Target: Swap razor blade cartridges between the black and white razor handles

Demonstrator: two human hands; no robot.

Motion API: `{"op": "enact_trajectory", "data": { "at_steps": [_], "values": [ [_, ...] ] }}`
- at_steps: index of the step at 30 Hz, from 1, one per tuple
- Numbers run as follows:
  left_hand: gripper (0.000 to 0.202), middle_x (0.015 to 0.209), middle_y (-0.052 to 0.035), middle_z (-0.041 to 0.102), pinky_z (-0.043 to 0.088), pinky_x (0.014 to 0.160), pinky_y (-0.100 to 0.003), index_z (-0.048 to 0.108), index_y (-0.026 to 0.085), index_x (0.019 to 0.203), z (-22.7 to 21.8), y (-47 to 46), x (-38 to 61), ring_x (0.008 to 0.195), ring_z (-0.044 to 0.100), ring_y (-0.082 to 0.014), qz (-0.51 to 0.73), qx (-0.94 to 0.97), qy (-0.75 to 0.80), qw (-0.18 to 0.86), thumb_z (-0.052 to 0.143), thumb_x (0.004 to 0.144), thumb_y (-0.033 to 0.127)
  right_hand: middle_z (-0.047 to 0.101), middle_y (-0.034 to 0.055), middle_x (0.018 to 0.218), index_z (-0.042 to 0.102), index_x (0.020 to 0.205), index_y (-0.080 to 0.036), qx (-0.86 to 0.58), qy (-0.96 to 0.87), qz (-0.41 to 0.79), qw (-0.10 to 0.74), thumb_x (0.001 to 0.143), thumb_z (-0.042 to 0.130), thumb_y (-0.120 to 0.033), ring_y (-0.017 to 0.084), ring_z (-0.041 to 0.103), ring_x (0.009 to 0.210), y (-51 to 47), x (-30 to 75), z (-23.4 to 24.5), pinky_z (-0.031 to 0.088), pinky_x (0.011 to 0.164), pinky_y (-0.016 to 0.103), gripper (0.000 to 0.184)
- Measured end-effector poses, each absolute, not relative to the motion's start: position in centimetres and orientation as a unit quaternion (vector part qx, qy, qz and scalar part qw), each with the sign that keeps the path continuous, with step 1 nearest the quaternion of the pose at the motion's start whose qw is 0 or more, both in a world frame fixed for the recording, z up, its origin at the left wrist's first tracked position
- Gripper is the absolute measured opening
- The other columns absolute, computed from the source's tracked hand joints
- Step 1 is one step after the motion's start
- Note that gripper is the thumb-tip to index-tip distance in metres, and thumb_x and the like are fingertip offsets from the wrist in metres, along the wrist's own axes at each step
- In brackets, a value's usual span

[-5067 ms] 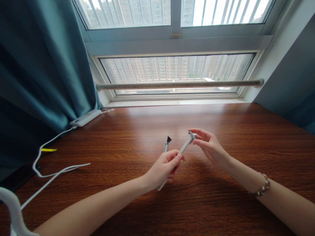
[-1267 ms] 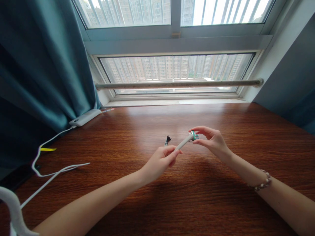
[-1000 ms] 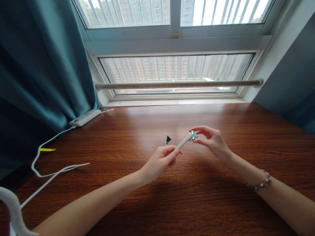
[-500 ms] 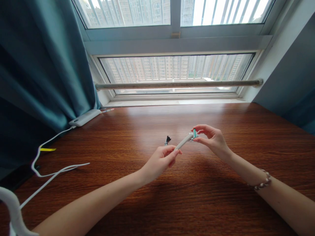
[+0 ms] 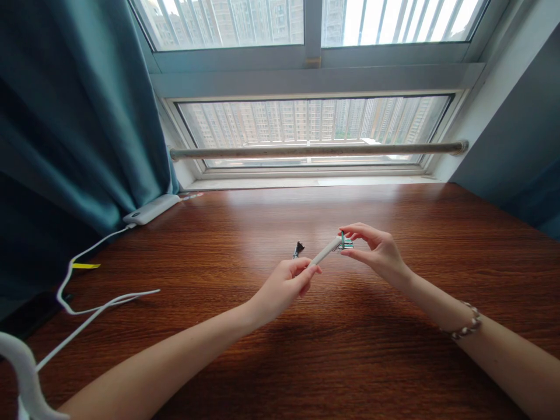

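My left hand (image 5: 291, 281) is closed round a slim white handle (image 5: 324, 251), which slants up to the right. Short dark teeth, like those of a comb, line the underside of its far end. At that end my right hand (image 5: 371, 242) pinches a small green-and-silver piece (image 5: 347, 242) between thumb and fingers. The piece meets or overlaps the handle's tip; whether they are joined I cannot tell. Just beyond my left hand shows a small brush (image 5: 298, 249) with black bristles and a silvery neck. Its lower part is hidden, so I cannot tell whether it is held.
Brown wood-grain table (image 5: 210, 367) lies under both hands. To the left are a white power bank-like box (image 5: 153, 209), a white cable (image 5: 96, 312), a yellow strip (image 5: 86, 266) and a curved white stand (image 5: 21, 373). A teal curtain (image 5: 87, 116) hangs beside a window with a rail (image 5: 306, 151).
The green-and-silver piece has turned in my right fingers, so its green side now shows edge-on and more silver is seen. My left hand has barely moved.
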State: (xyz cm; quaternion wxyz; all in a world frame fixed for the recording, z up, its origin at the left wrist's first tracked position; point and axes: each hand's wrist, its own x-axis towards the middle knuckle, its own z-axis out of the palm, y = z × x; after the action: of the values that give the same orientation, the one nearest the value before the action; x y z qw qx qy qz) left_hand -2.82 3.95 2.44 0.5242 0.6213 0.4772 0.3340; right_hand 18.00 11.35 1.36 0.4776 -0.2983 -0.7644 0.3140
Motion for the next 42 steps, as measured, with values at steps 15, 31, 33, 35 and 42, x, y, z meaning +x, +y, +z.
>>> {"op": "enact_trajectory", "data": {
  "at_steps": [15, 31, 33, 35, 42],
  "values": [
    [0.030, 0.048, 0.0064, 0.036, 0.028, 0.044, -0.019, 0.056, 0.014, 0.085, 2.50, 3.82, -2.65, 0.045, 0.034, -0.0064, 0.346, 0.627, 0.487, 0.499, 0.042, 0.082, 0.041, 0.059, 0.0053, 0.092, 0.059, 0.103, -0.021, -0.272, -0.774, 0.340, 0.460, 0.067, 0.069, -0.026, 0.017, 0.052, 0.080, 10.85, 17.81, 1.37, 0.043, 0.075, 0.034, 0.038],
    [0.030, 0.048, 0.0066, 0.036, 0.027, 0.041, -0.019, 0.055, 0.014, 0.085, 2.64, 3.91, -2.50, 0.043, 0.032, -0.0058, 0.371, 0.603, 0.477, 0.521, 0.042, 0.082, 0.041, 0.063, 0.0050, 0.097, 0.060, 0.106, -0.023, -0.291, -0.660, 0.537, 0.437, 0.068, 0.067, -0.027, 0.018, 0.056, 0.085, 10.69, 17.62, 1.22, 0.045, 0.078, 0.035, 0.039],
    [0.030, 0.048, 0.0064, 0.036, 0.028, 0.042, -0.019, 0.054, 0.014, 0.085, 2.50, 4.05, -2.54, 0.043, 0.032, -0.0062, 0.375, 0.603, 0.485, 0.511, 0.041, 0.082, 0.041, 0.064, 0.0057, 0.098, 0.059, 0.107, -0.022, -0.290, -0.650, 0.545, 0.444, 0.069, 0.066, -0.028, 0.018, 0.057, 0.087, 10.74, 17.62, 1.09, 0.044, 0.080, 0.035, 0.039],
    [0.030, 0.048, 0.0062, 0.037, 0.028, 0.042, -0.020, 0.054, 0.014, 0.085, 2.47, 4.13, -2.56, 0.044, 0.033, -0.0066, 0.381, 0.600, 0.491, 0.504, 0.041, 0.082, 0.041, 0.064, 0.0062, 0.098, 0.059, 0.108, -0.022, -0.288, -0.644, 0.551, 0.445, 0.070, 0.065, -0.028, 0.019, 0.057, 0.089, 10.83, 17.62, 1.02, 0.043, 0.081, 0.036, 0.039],
    [0.030, 0.049, 0.0067, 0.036, 0.028, 0.042, -0.020, 0.053, 0.014, 0.086, 2.75, 3.87, -2.53, 0.043, 0.032, -0.0060, 0.377, 0.605, 0.483, 0.508, 0.041, 0.083, 0.041, 0.066, 0.0044, 0.094, 0.059, 0.107, -0.024, -0.246, -0.635, 0.599, 0.422, 0.068, 0.067, -0.022, 0.019, 0.061, 0.087, 10.75, 17.30, 1.09, 0.046, 0.083, 0.039, 0.040]
  ]
}}
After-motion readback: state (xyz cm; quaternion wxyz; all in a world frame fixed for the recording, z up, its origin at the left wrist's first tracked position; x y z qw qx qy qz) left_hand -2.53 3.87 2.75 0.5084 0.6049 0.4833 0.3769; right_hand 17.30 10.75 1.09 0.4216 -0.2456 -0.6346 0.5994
